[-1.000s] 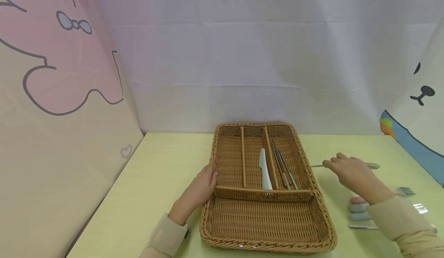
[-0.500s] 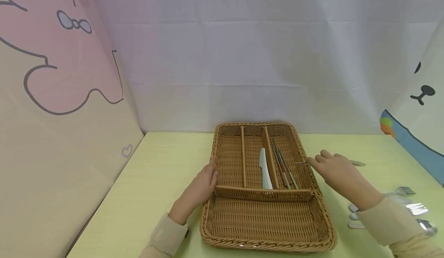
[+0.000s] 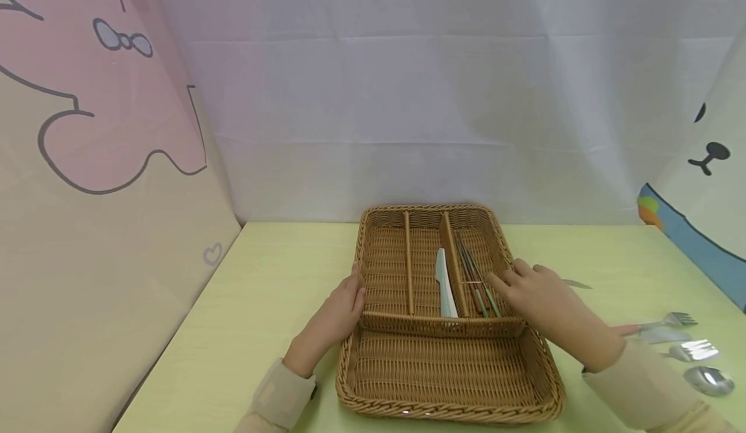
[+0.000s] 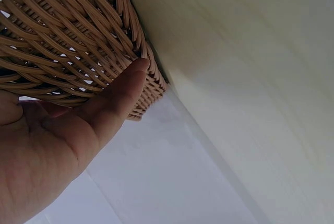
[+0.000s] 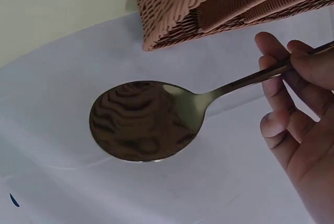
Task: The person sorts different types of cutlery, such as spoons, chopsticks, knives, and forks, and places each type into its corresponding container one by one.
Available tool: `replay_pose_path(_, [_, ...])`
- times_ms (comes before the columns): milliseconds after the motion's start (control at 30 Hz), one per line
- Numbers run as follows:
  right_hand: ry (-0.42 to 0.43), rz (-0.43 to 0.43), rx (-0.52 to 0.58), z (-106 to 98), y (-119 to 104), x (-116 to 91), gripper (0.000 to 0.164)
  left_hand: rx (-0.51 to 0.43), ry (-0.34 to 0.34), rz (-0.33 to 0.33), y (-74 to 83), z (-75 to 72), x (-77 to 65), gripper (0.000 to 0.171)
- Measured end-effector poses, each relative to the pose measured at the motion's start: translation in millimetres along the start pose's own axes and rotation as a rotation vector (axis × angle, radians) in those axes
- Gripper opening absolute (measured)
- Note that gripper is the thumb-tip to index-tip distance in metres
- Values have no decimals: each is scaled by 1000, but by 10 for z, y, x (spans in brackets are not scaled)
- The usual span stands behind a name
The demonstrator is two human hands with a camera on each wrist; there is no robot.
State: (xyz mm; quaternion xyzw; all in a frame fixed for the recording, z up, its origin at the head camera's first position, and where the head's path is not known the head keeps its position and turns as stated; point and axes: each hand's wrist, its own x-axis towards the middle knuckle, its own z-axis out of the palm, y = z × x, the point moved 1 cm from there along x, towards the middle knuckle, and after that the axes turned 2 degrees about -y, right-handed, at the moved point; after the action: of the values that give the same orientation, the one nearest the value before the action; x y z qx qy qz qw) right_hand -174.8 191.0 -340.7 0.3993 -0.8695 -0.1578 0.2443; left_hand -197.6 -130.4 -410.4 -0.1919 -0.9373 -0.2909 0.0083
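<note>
A brown wicker basket (image 3: 443, 371) with divided compartments stands on the table. My left hand (image 3: 329, 316) holds its left side, thumb at the rim; in the left wrist view a finger (image 4: 117, 93) lies along the outer wall. My right hand (image 3: 542, 300) reaches over the basket's right rim and pinches the handle of a metal spoon (image 5: 146, 122) between thumb and fingers. The spoon's bowl sticks out to the right of the hand, and its handle end is above the right compartment. Several chopsticks (image 3: 476, 281) lie in that compartment. Pale table knives (image 3: 445, 284) lie in the middle one.
On the yellow table (image 3: 280, 271), right of the basket, lie an upper fork (image 3: 678, 320), a lower fork (image 3: 699, 350) and another spoon (image 3: 708, 381). My right sleeve (image 3: 641, 381) partly covers them. A white cloth (image 3: 361, 109) hangs behind the basket.
My right hand has moved left with the spoon, from the table beside the basket to over its right rim. My left hand and the basket have stayed put.
</note>
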Motion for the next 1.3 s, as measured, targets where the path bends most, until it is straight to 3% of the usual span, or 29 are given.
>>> replay_pose_path(167, [-4, -51, -14, -53, -123, 60, 60, -5, 0, 0, 4, -3, -4, 56])
replay_pose_path(567, [97, -150, -1, -106, -381, 160, 48, 5, 0, 8, -1, 1, -9, 56])
replay_pose_path(933, [-5, -247, -13, -132, -576, 191, 52, -3, -2, 3, -9, 7, -4, 56])
replay_pose_path(1300, [-77, -288, 140, -67, -708, 205, 45, -3, -8, 6, 4, -4, -19, 56])
